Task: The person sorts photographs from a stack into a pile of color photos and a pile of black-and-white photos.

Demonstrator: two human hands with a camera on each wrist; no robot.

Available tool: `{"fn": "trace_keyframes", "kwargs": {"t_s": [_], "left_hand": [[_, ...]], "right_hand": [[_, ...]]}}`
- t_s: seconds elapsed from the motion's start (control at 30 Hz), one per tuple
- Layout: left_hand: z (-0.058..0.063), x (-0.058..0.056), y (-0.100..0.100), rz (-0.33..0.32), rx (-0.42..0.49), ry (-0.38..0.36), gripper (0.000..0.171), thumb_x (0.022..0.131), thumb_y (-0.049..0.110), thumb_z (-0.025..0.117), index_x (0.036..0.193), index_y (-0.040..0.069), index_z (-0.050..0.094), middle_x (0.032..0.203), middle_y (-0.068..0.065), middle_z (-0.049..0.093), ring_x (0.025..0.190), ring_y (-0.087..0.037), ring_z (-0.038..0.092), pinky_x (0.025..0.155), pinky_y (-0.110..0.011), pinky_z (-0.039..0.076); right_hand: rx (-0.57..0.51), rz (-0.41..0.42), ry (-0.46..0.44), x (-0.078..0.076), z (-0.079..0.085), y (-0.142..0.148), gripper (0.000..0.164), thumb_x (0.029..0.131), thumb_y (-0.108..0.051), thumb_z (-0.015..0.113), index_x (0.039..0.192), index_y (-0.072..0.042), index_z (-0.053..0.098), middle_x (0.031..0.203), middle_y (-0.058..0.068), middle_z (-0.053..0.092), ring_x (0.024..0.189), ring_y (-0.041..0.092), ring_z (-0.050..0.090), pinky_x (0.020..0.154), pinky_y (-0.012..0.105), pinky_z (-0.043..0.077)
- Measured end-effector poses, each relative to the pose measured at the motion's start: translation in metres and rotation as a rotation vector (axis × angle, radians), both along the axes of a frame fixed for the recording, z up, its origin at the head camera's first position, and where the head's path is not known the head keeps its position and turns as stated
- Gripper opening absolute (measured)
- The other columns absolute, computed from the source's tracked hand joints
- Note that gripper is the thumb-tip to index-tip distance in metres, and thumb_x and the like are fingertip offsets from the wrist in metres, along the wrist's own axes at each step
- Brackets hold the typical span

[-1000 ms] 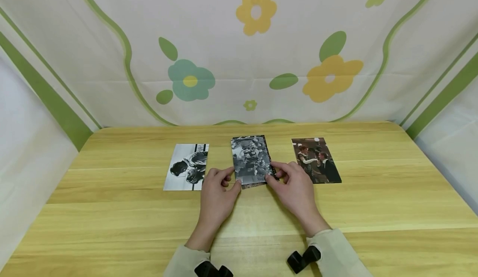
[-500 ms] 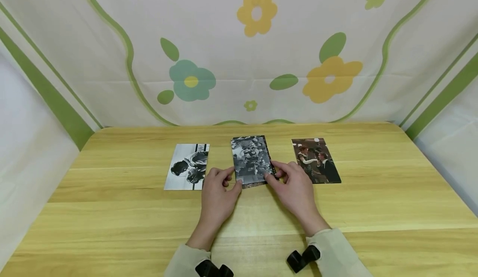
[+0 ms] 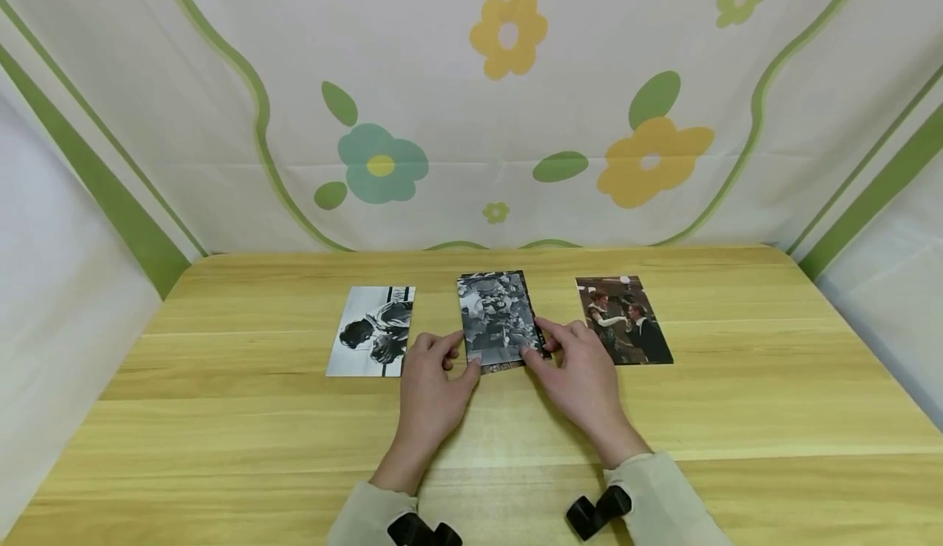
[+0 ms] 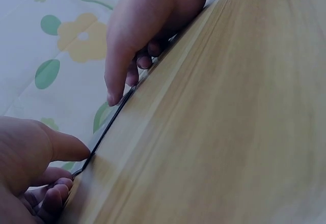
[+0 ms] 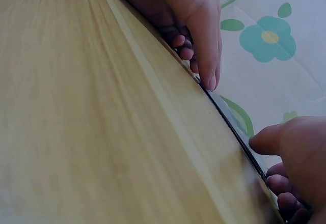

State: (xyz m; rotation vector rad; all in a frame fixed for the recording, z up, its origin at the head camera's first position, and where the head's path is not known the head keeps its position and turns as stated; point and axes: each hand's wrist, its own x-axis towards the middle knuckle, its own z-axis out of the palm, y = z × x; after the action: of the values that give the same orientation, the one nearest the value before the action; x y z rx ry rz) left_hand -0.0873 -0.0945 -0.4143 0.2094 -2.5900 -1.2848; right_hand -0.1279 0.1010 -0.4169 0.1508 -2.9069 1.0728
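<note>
Photo stack [image 3: 497, 317] — long axis approx. fore-aft; L hand [image 3: 435, 386], R hand [image 3: 579, 378] — narrow grip each, prob. pinching it.

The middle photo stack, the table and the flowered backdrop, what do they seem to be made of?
Photo stack: probably smooth paper or card, from the printed face and thin edges. Table: wood or wood-look laminate, softly shiny, with streaky grain. Backdrop: likely matte fabric, though plastic sheeting is possible; it shows creases.

Paper photos [image 3: 497, 317], smooth wooden tabletop [image 3: 221, 439]
</note>
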Motion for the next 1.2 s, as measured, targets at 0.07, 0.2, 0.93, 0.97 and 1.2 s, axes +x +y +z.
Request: {"fn": "trace_keyframes", "kwargs": {"t_s": [0.07,0.2,0.93,0.97,1.2], "left_hand": [[0.0,0.0,0.0,-0.001,-0.003,0.001,0.045,0.088,0.012,0.085,0.13,0.001,0.076,0.095,-0.006,0.06,0.084,-0.014,0.047,0.075,-0.028,0.039],[0.0,0.0,0.0,-0.009,-0.011,0.004,0.045,0.089,0.012,0.085,0.131,0.002,0.076,0.095,-0.005,0.06,0.084,-0.013,0.046,0.075,-0.028,0.038],[0.001,-0.001,0.0,0.009,0.062,-0.009,0.044,0.089,0.009,0.084,0.132,0.003,0.076,0.099,-0.006,0.067,0.083,-0.014,0.051,0.073,-0.024,0.042],[0.001,-0.001,0.0,0.009,0.076,-0.007,0.044,0.089,0.009,0.083,0.132,0.002,0.076,0.099,-0.006,0.067,0.083,-0.014,0.052,0.073,-0.023,0.043],[0.005,-0.003,-0.003,-0.001,0.274,0.029,0.038,0.093,0.001,0.077,0.131,0.0,0.075,0.104,-0.012,0.068,0.084,-0.013,0.058,0.073,-0.019,0.051]], "right_hand": [[0.008,0.003,0.003,0.0,0.0,0.0,0.056,0.097,-0.037,0.078,0.148,-0.016,0.067,0.099,0.002,0.061,0.08,0.016,0.047,0.071,0.031,0.037],[0.009,0.005,0.009,0.0,-0.001,0.0,0.055,0.097,-0.037,0.079,0.147,-0.018,0.067,0.098,0.002,0.06,0.079,0.016,0.047,0.071,0.031,0.036],[-0.1,-0.024,-0.031,0.001,0.003,-0.002,0.055,0.095,-0.034,0.082,0.146,-0.02,0.068,0.11,0.005,0.064,0.086,0.017,0.053,0.075,0.031,0.04],[-0.122,-0.025,-0.038,0.001,0.004,-0.002,0.055,0.095,-0.033,0.082,0.146,-0.02,0.068,0.111,0.006,0.063,0.088,0.018,0.054,0.077,0.031,0.042],[-0.244,-0.032,-0.056,0.004,0.012,-0.005,0.056,0.095,-0.028,0.083,0.147,-0.019,0.066,0.116,0.006,0.063,0.1,0.02,0.059,0.089,0.033,0.048]]}}
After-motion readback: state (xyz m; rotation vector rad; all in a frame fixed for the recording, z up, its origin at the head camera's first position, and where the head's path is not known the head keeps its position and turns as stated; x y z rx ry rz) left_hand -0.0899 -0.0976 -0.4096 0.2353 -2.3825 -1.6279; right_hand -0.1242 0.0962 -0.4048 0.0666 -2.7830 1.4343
